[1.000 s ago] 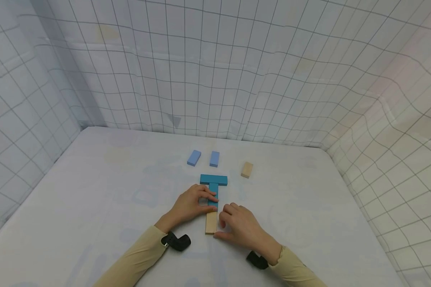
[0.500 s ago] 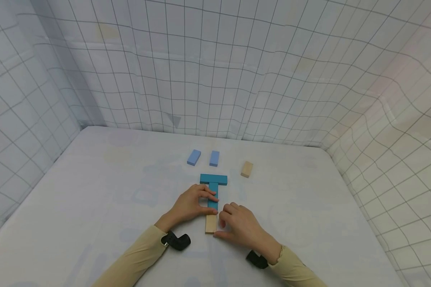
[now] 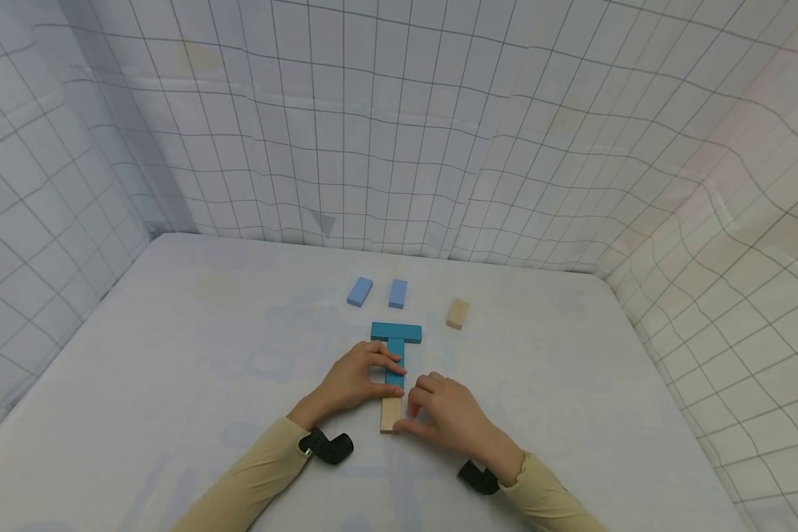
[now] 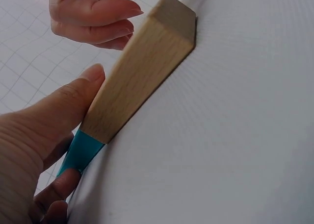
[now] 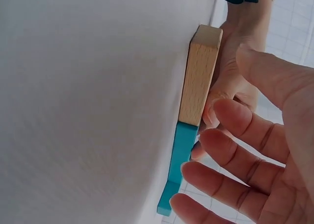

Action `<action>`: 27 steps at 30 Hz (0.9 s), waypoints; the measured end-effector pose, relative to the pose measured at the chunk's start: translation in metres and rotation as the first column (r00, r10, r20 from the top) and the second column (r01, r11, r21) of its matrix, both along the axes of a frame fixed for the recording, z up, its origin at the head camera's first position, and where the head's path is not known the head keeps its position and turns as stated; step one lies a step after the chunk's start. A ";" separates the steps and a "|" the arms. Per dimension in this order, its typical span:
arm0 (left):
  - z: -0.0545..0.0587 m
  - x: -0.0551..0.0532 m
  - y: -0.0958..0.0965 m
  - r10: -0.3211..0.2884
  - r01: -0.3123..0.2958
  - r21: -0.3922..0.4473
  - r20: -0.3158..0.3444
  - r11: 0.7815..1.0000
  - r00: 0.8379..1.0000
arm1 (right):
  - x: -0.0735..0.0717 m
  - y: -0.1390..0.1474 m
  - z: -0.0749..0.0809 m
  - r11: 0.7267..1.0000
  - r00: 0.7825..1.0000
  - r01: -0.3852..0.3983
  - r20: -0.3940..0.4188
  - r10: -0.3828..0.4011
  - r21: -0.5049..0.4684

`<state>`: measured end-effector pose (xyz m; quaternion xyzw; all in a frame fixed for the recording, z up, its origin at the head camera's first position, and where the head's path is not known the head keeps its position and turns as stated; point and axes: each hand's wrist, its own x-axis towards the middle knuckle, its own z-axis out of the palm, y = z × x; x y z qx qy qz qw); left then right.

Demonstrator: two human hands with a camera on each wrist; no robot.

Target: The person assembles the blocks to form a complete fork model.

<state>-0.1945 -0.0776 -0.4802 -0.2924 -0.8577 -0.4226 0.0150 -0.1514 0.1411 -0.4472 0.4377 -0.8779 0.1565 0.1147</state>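
A teal block (image 3: pixel 396 332) lies crosswise, and another teal block (image 3: pixel 395 378) runs from its middle toward the person, forming a T. End to end with that stem is a natural wood block (image 3: pixel 390 415). My left hand (image 3: pixel 354 375) lies over the stem from the left, its fingertips across the teal block. Its thumb (image 4: pixel 73 99) rests on the wood block close to the seam. To the right, my right hand (image 3: pixel 448 412) is spread with relaxed, slightly bent fingers and holds nothing. Its thumb tip overlaps the wood block's near right corner in the head view.
Two light blue blocks (image 3: pixel 360 292) (image 3: pixel 397 294) lie farther back on the white table (image 3: pixel 539 355). A second wood block (image 3: pixel 457 314) lies to their right. Grid-patterned curtains (image 3: pixel 399 133) enclose the table behind and at the sides.
My left thumb has slid slightly toward the person, onto the wood block. The right hand has shifted a little up and away from its near end. The blocks look unmoved.
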 end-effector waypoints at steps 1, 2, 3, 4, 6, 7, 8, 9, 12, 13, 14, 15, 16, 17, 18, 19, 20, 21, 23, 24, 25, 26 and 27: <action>0.000 0.000 0.000 -0.001 0.001 0.000 -0.003 1.000 1.000 | -0.001 0.000 0.000 1.000 1.000 0.000 0.001 0.000 -0.006; 0.000 0.000 0.000 -0.003 0.003 0.002 -0.008 1.000 1.000 | -0.002 0.001 0.001 1.000 1.000 0.000 0.005 0.000 -0.012; 0.000 0.000 0.000 -0.004 0.005 0.005 -0.012 1.000 1.000 | -0.002 0.001 0.001 1.000 1.000 -0.001 0.011 0.001 -0.018; 0.000 -0.001 0.000 -0.007 0.007 0.010 -0.015 1.000 1.000 | -0.003 0.002 0.002 1.000 1.000 -0.002 0.017 0.003 -0.023; -0.001 -0.001 0.000 -0.010 0.011 0.018 -0.019 1.000 1.000 | -0.004 0.002 0.004 0.999 1.000 -0.014 0.024 0.015 -0.043; -0.001 -0.001 0.000 -0.011 0.012 0.022 -0.020 1.000 1.000 | -0.005 0.003 0.005 0.998 1.000 -0.019 0.023 0.020 -0.053; -0.001 -0.001 0.000 -0.011 0.011 0.023 -0.018 1.000 1.000 | -0.006 0.003 0.006 0.998 1.000 -0.023 0.019 0.024 -0.064; -0.001 -0.001 0.000 -0.010 0.010 0.023 -0.011 1.000 1.000 | -0.007 0.004 0.006 0.997 1.000 -0.026 0.011 0.027 -0.077; -0.001 -0.001 0.001 -0.004 0.004 0.013 0.000 1.000 1.000 | -0.012 0.006 0.007 0.991 0.999 -0.031 -0.012 0.030 -0.133; -0.001 -0.001 0.001 -0.002 0.002 0.010 0.001 1.000 1.000 | -0.014 0.007 0.007 0.988 0.999 -0.028 -0.022 0.025 -0.152; -0.001 -0.001 0.001 0.000 0.000 0.008 0.003 1.000 1.000 | -0.016 0.008 0.006 0.984 0.999 -0.026 -0.027 0.021 -0.175; -0.001 -0.001 0.001 -0.001 0.001 0.007 0.004 1.000 1.000 | -0.018 0.009 0.006 0.980 0.999 -0.024 -0.032 0.018 -0.199; 0.000 0.000 0.001 -0.001 0.001 0.008 0.003 1.000 1.000 | -0.020 0.010 0.006 0.975 0.999 -0.019 -0.031 0.012 -0.223; 0.000 0.000 0.001 0.000 0.000 0.010 0.005 1.000 1.000 | -0.022 0.011 0.006 0.969 1.000 -0.012 -0.030 0.004 -0.246; 0.000 0.000 0.001 0.000 0.000 0.013 0.005 1.000 1.000 | -0.024 0.012 0.005 0.964 1.000 -0.003 -0.029 -0.005 -0.265; 0.001 0.000 0.001 0.000 0.000 0.015 0.005 1.000 1.000 | -0.026 0.012 0.005 0.960 0.999 0.007 -0.030 -0.016 -0.281; 0.001 0.001 0.001 0.001 -0.002 0.016 0.009 1.000 1.000 | -0.028 0.013 0.005 0.955 0.999 0.021 -0.027 -0.030 -0.295; 0.001 0.001 0.001 0.002 -0.002 0.015 0.009 1.000 1.000 | -0.030 0.014 0.005 0.951 0.999 0.033 -0.028 -0.044 -0.307; 0.000 0.001 0.001 0.004 -0.005 0.013 0.008 1.000 1.000 | -0.034 0.015 0.004 0.945 0.997 0.060 -0.035 -0.076 -0.321; 0.000 0.001 0.001 0.005 -0.005 0.011 0.008 1.000 1.000 | -0.037 0.015 0.004 0.942 0.995 0.073 -0.038 -0.091 -0.327; 0.000 0.001 0.001 0.007 -0.007 0.010 0.011 1.000 1.000 | -0.039 0.016 0.004 0.940 0.993 0.087 -0.041 -0.107 -0.331; 0.000 0.001 0.001 0.008 -0.008 0.010 0.014 1.000 1.000 | -0.042 0.016 0.004 0.937 0.991 0.104 -0.042 -0.126 -0.334; 0.000 0.001 0.001 0.007 -0.007 0.010 0.016 1.000 1.000 | -0.045 0.017 0.004 0.935 0.989 0.119 -0.045 -0.142 -0.336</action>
